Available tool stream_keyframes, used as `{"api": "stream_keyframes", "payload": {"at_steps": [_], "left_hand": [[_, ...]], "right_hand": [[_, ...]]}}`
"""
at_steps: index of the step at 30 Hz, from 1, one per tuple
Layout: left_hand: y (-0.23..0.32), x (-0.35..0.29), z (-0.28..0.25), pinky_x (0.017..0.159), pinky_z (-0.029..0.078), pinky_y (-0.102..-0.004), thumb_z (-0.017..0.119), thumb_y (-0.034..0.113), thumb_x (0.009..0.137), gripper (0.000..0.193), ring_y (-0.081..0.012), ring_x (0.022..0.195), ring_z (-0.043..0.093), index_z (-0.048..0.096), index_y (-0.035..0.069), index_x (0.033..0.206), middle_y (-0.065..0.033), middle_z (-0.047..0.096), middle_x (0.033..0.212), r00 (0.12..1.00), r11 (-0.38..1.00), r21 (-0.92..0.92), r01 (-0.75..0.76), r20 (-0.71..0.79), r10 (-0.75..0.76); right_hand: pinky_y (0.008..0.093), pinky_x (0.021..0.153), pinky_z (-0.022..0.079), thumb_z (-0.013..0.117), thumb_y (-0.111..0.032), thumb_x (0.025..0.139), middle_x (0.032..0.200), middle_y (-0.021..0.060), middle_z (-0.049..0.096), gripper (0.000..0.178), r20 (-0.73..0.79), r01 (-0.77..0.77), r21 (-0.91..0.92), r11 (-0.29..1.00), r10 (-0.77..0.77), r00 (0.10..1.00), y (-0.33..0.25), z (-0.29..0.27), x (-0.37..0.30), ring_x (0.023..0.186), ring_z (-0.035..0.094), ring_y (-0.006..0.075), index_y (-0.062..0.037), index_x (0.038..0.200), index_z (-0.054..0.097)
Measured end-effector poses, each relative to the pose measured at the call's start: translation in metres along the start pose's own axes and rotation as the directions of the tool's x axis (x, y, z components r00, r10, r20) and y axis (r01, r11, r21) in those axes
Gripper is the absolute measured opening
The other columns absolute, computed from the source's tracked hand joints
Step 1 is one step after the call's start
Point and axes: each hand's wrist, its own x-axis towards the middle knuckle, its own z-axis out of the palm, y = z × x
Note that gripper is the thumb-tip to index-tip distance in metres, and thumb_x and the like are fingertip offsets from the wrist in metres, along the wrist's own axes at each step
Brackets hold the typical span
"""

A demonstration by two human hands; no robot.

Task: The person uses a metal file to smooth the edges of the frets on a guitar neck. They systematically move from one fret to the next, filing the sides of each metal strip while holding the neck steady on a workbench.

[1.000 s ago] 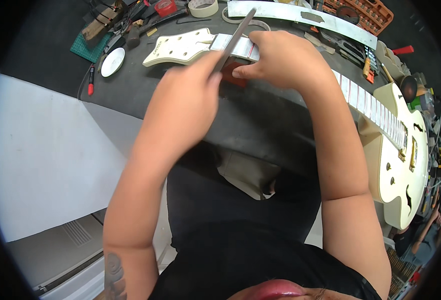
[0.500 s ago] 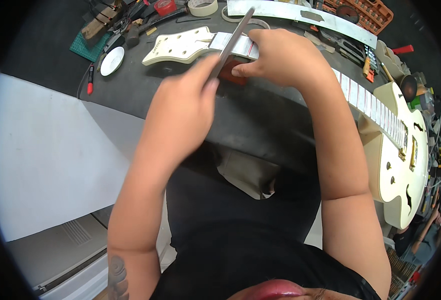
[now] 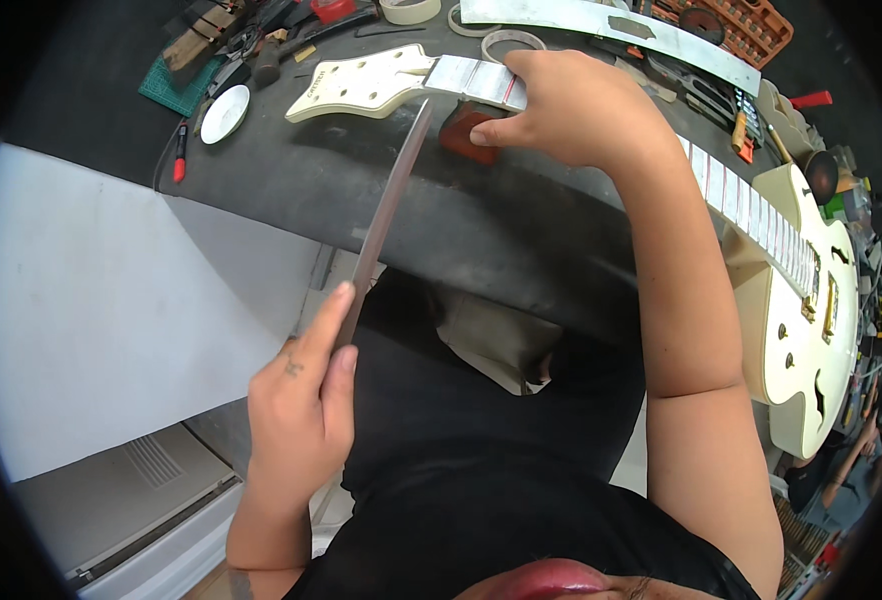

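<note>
My left hand (image 3: 306, 410), low and left of centre, is closed round one end of a long, narrow metal file (image 3: 388, 205). The file's far tip points up toward the guitar, just below the neck end of its cream headstock (image 3: 361, 85). Over the guitar neck (image 3: 471, 82), whose fretboard has pale covering between the frets, my right hand (image 3: 581, 112) is wrapped near the headstock end. Its thumb presses on a reddish-brown block (image 3: 469, 135) under the neck. The cream guitar body (image 3: 799, 385), with gold hardware and f-shaped holes, lies at the right.
Behind the neck are tape rolls (image 3: 411, 10), a long pale metal strip (image 3: 581, 25) and an orange tool case (image 3: 756, 30). A white dish (image 3: 225, 115), a red-and-black marker (image 3: 180, 155) and a green mat (image 3: 166, 95) lie left. Another person (image 3: 856, 470) shows at far right.
My left hand has drawn back toward me, bringing the file down off the neck. My right hand keeps its grip with a slight shift.
</note>
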Motion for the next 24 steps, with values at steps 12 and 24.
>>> {"api": "stream_keyframes", "payload": {"at_steps": [12,24], "left_hand": [[0.033,0.154,0.027,0.097,0.06,-0.0475,0.065,0.014,0.11,0.041,-0.0495,0.111,0.076,0.069,0.0,0.148,-0.0284,0.08,0.121,0.992,0.983,-0.133,-0.129,-0.012,0.128],[0.015,0.058,0.009,0.106,0.058,-0.0431,0.066,0.003,0.107,0.045,-0.0466,0.122,0.077,0.068,0.002,0.152,-0.0293,0.078,0.13,0.999,0.98,-0.2,-0.019,0.024,0.024]], "right_hand": [[0.0522,0.092,0.061,0.089,-0.057,0.086,0.106,0.0227,0.082,0.066,-0.035,0.022,0.035,0.999,-0.021,0.999,0.003,0.0,-0.002,0.106,0.079,0.0427,-0.0018,0.12,0.078],[0.051,0.091,0.062,0.089,-0.056,0.086,0.103,0.0225,0.082,0.064,0.058,-0.056,0.032,0.998,0.054,0.997,0.005,-0.004,-0.003,0.104,0.079,0.0419,-0.002,0.118,0.078]]}}
